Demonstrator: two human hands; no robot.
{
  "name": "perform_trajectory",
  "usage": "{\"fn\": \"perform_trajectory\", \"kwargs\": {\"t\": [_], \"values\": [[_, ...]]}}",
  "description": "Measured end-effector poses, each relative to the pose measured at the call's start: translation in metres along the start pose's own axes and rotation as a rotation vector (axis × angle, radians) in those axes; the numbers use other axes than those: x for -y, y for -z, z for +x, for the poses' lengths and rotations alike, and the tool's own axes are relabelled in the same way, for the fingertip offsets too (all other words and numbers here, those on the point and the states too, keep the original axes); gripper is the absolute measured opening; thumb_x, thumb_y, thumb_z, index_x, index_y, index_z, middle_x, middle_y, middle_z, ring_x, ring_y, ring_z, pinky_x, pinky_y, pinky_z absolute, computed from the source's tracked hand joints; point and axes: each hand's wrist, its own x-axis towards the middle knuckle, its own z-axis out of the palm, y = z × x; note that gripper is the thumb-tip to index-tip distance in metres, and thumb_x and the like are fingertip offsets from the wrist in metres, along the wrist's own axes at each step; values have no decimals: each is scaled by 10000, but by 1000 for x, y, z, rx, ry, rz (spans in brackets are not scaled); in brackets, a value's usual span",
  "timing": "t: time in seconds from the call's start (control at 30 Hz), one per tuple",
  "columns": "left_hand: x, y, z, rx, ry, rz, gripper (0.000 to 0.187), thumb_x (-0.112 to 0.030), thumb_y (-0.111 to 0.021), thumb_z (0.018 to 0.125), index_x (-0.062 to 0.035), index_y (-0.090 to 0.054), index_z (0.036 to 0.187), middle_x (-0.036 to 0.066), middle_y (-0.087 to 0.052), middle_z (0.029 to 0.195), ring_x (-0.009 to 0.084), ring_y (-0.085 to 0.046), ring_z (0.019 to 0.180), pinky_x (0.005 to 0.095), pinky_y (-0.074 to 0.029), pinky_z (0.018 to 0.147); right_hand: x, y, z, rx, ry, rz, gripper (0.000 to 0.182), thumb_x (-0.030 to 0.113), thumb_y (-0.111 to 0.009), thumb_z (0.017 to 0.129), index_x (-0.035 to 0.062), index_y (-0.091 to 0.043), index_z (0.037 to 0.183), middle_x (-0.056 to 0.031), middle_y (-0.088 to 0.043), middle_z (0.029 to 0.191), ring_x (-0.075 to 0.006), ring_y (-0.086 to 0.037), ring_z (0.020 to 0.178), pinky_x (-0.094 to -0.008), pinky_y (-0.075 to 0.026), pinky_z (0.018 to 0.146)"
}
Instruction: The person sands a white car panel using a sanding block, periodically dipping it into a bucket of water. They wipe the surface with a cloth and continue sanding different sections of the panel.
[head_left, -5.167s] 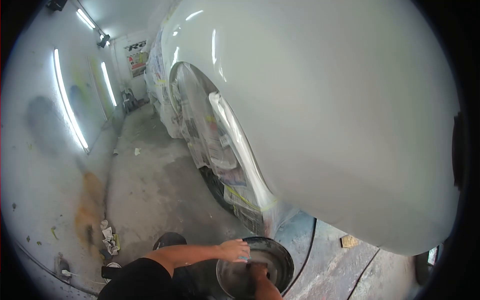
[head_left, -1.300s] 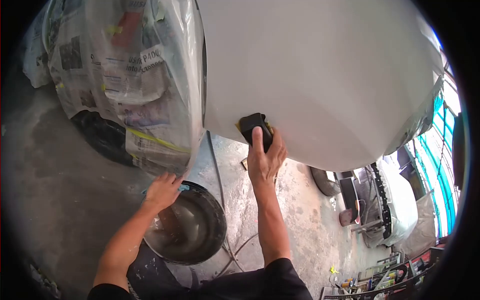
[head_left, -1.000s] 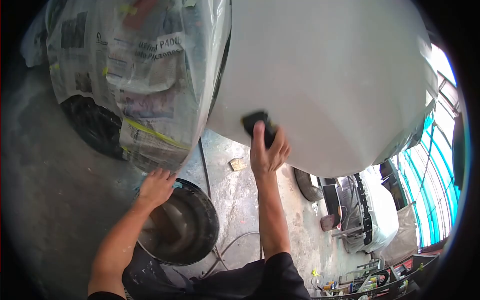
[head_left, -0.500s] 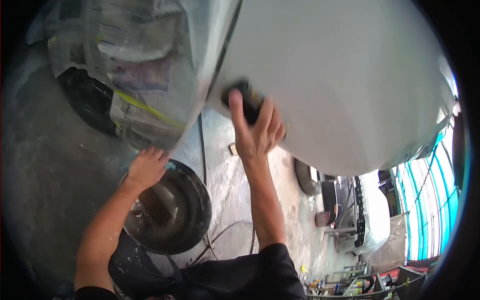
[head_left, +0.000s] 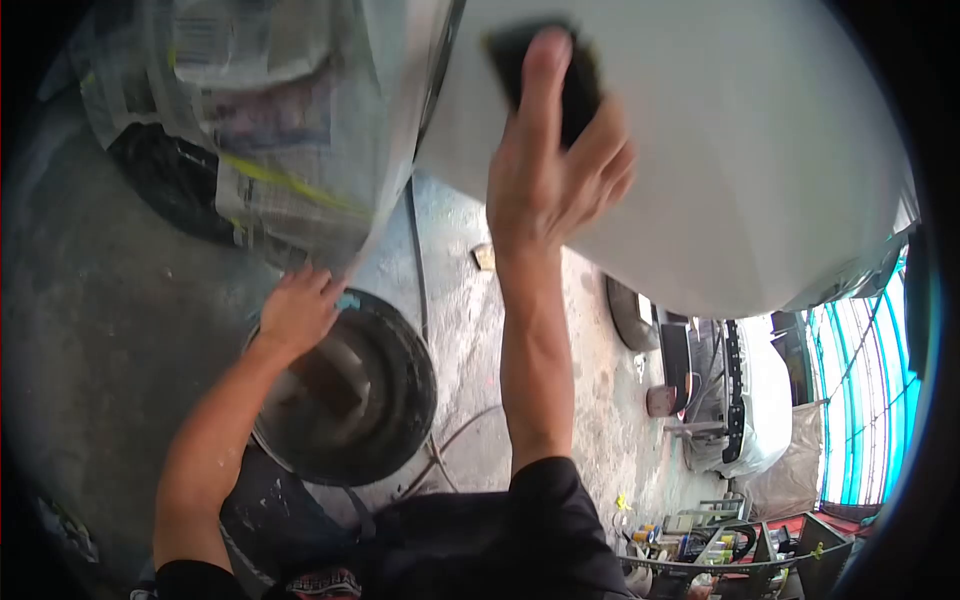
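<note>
My right hand [head_left: 560, 170] grips a black sanding block [head_left: 575, 100], blurred by motion, against the smooth light grey vehicle panel [head_left: 730, 170]. The thumb lies along the top of the block and the fingers wrap its right side. My left hand [head_left: 300, 310] is lower left, its fingers stretched out at the lower edge of the newspaper masking [head_left: 290, 190] and overlapping the rim of a black bucket [head_left: 425, 390]. Inside the bucket, a brown block-shaped piece [head_left: 325, 380] sits in murky liquid.
A dark tyre [head_left: 165, 180] shows beneath the masking. On the stained concrete floor are a small tan piece [head_left: 484, 257] and a hose [head_left: 418, 260]. Rightward stand another wheel [head_left: 630, 312], a reddish pot [head_left: 660, 401], a white covered car part [head_left: 765, 400] and a cluttered shelf [head_left: 740, 560].
My right hand has slid the sanding block up and to the right across the grey panel. The left hand keeps its place at the masking's edge, while the view has shifted slightly.
</note>
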Motion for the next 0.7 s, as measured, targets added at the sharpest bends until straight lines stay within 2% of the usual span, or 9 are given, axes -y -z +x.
{"fn": "perform_trajectory", "kwargs": {"t": [0.03, 0.17, 0.23, 0.33, 0.37, 0.43, 0.5, 0.57, 0.7], "values": [[2, 3, 3, -24, -7, 7, 448, -288, -750, 842, -123, -655, 1247, 46, -643, 1122, 271, -597, 1121, 428, -498, 948, -5, -3, -25, -46, 29, 0, 572, 152, -809, 877, 288, -629, 1403, -174, -605, 1239, -340, -600, 1037, -433, -461, 856], [0, 6, 8, -10, 17, -26, 437, -282, -748, 840, -121, -663, 1237, 47, -640, 1127, 270, -591, 1126, 429, -498, 944, -57, 17, -167, 163, 212, 27, 367, 237, -717, 972, 329, -654, 1322, -218, -598, 1331, -355, -583, 1199, -440, -467, 971], [1, 4, 9, 16, 28, -11, 436, -285, -749, 838, -121, -667, 1233, 47, -639, 1126, 266, -589, 1124, 426, -496, 948, -56, 13, -151, 91, 261, -5, 411, 188, -705, 970, 327, -642, 1351, -205, -604, 1306, -343, -592, 1152, -438, -467, 929], [4, -6, 5, -64, -9, 43, 444, -289, -751, 833, -124, -669, 1236, 48, -644, 1129, 260, -590, 1123, 419, -493, 957, -16, 8, -62, 92, 150, -37, 473, 155, -696, 959, 328, -617, 1392, -193, -606, 1278, -330, -594, 1095, -435, -458, 878], [2, -7, 4, -27, -1, 12, 447, -291, -750, 833, -123, -669, 1240, 49, -645, 1133, 260, -590, 1127, 420, -492, 961, -4, 3, -37, 86, 82, -30, 399, 258, -647, 991, 391, -629, 1367, -191, -618, 1268, -321, -609, 1098, -409, -463, 886], [3, 2, 7, 25, 35, -39, 454, -293, -749, 834, -122, -668, 1247, 52, -648, 1141, 259, -590, 1136, 420, -491, 969, -1, -2, -40, 37, 63, -30, 372, 278, -660, 994, 379, -639, 1351, -195, -621, 1278, -335, -605, 1108, -414, -468, 892], [6, 0, 8, 8, 26, -23, 442, -290, -749, 834, -120, -670, 1234, 53, -648, 1143, 260, -591, 1132, 423, -490, 966, -17, 1, -98, 13, 115, -10, 440, 159, -701, 965, 308, -617, 1370, -204, -606, 1290, -345, -593, 1115, -430, -459, 913], [4, 0, 7, -4, 19, -26, 432, -287, -750, 834, -118, -671, 1224, 54, -648, 1141, 260, -591, 1128, 425, -490, 962, -52, 8, -174, 130, 204, 38, 360, 256, -705, 978, 307, -628, 1325, -197, -607, 1311, -350, -580, 1179, -425, -460, 960], [6, -1, 7, -34, 15, -24, 415, -287, -751, 835, -115, -674, 1206, 54, -646, 1129, 258, -589, 1125, 424, -490, 953, -35, 6, -98, 28, 223, -21, 349, 230, -732, 952, 303, -683, 1290, -177, -615, 1269, -326, -595, 1125, -396, -458, 913]]}}
